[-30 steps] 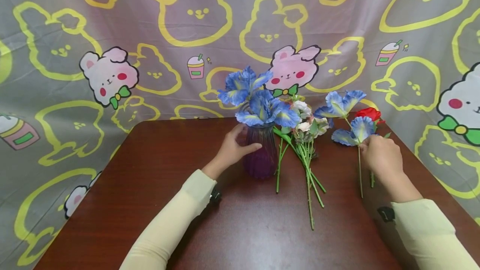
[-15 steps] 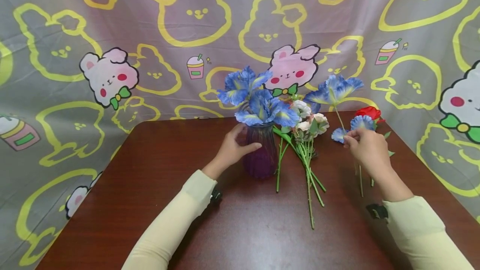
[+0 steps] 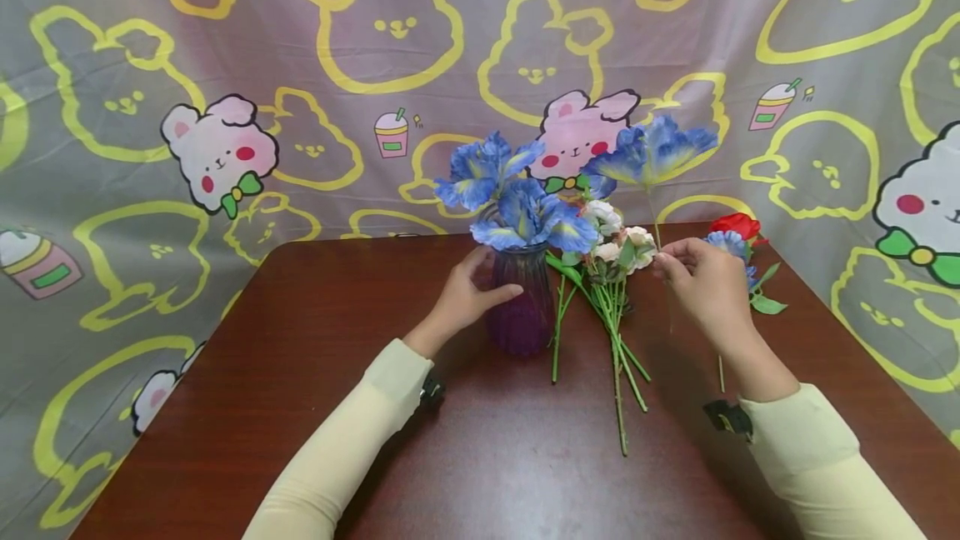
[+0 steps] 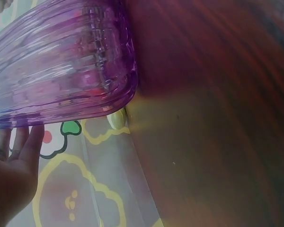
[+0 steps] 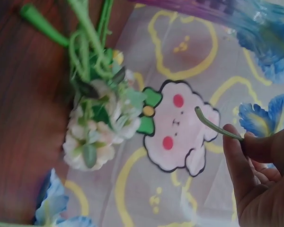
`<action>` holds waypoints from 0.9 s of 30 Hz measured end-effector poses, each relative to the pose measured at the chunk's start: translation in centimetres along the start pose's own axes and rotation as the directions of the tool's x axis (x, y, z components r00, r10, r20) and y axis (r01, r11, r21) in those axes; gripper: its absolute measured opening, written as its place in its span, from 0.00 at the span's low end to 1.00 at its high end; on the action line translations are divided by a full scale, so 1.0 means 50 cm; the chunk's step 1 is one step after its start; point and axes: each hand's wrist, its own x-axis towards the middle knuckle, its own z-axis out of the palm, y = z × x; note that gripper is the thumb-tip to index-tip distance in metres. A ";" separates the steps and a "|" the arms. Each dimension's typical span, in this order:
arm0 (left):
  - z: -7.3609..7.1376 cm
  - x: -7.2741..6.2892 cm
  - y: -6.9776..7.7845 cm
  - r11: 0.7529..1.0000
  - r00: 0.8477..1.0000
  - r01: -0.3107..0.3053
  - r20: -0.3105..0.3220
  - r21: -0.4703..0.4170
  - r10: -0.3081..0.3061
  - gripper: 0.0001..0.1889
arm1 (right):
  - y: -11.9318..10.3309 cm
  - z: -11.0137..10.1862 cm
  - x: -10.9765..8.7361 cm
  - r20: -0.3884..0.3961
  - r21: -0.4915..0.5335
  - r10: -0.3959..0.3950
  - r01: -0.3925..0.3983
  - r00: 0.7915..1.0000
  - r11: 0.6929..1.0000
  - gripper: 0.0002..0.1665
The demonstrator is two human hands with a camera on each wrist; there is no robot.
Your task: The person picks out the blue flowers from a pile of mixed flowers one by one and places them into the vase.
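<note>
A purple ribbed glass vase (image 3: 525,315) stands upright on the table with blue irises (image 3: 525,211) in its mouth. My left hand (image 3: 467,298) holds the vase from the left, its thumb across the front; the left wrist view shows the fingers (image 4: 27,144) against the glass (image 4: 66,66). To the right of the vase, my right hand (image 3: 708,286) pinches the thin stem of a blue iris (image 3: 648,152), raised with its bloom up. The bare stem end (image 5: 208,122) sticks out past the fingertips in the right wrist view.
Pale artificial flowers (image 3: 611,248) with long green stems lie just right of the vase. A red rose (image 3: 735,226) and another blue iris (image 3: 727,244) lie at the table's right. A patterned curtain (image 3: 420,48) hangs behind the brown table (image 3: 330,332).
My right hand has lifted a blue iris off the right side of the table and carried it up and left toward the vase. The left hand and vase have stayed still.
</note>
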 end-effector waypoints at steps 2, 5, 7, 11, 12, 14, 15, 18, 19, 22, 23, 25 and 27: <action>0.000 0.001 0.001 1.000 1.000 -0.004 0.001 0.008 0.004 0.35 | -0.011 0.005 -0.001 -0.025 0.020 -0.020 0.021 0.999 1.000 0.08; 0.000 0.002 0.002 1.000 1.000 -0.010 0.002 0.018 0.010 0.34 | -0.027 0.012 -0.001 -0.043 0.067 -0.045 0.048 0.998 0.997 0.06; -0.001 0.002 0.003 1.000 1.000 -0.009 0.007 0.020 0.009 0.34 | -0.036 0.017 0.000 -0.048 0.092 -0.055 0.059 0.997 0.994 0.05; -0.004 0.001 0.002 1.000 1.000 -0.003 0.020 0.006 0.003 0.40 | -0.055 0.024 0.000 -0.045 0.111 -0.062 0.067 0.997 0.992 0.05; -0.004 0.000 0.002 1.000 1.000 -0.002 0.022 0.001 0.002 0.42 | -0.059 0.026 0.000 -0.049 0.114 -0.068 0.073 0.996 0.991 0.05; -0.004 0.000 0.000 1.000 1.000 0.003 0.023 -0.011 -0.002 0.45 | -0.068 0.028 0.000 -0.055 0.131 -0.074 0.081 0.996 0.988 0.05; -0.004 -0.001 -0.001 1.000 1.000 0.004 0.022 -0.015 -0.004 0.45 | -0.072 0.029 -0.001 -0.060 0.140 -0.083 0.091 0.995 0.986 0.05; -0.003 -0.001 -0.003 1.000 1.000 0.009 0.018 -0.030 -0.008 0.40 | -0.085 0.032 -0.003 -0.080 0.176 -0.111 0.124 0.991 0.977 0.03; -0.002 0.000 -0.003 0.999 1.000 0.008 0.018 -0.034 -0.007 0.38 | -0.090 0.033 -0.004 -0.084 0.186 -0.123 0.137 0.989 0.973 0.03; -0.001 0.000 -0.001 1.000 1.000 0.002 0.018 -0.031 -0.002 0.33 | -0.107 0.036 -0.010 -0.094 0.201 -0.159 0.175 0.983 0.964 0.02; -0.001 0.000 0.000 1.000 1.000 -0.001 0.017 -0.030 0.001 0.33 | -0.114 0.037 -0.012 -0.093 0.208 -0.169 0.185 0.981 0.960 0.02; -0.002 0.000 0.001 1.000 1.000 -0.004 0.018 -0.020 0.004 0.33 | -0.127 0.038 -0.014 -0.092 0.228 -0.191 0.207 0.977 0.951 0.02; -0.002 0.001 0.002 1.000 1.000 -0.005 0.021 -0.017 0.005 0.34 | -0.139 0.039 -0.015 -0.094 0.247 -0.211 0.228 0.973 0.942 0.03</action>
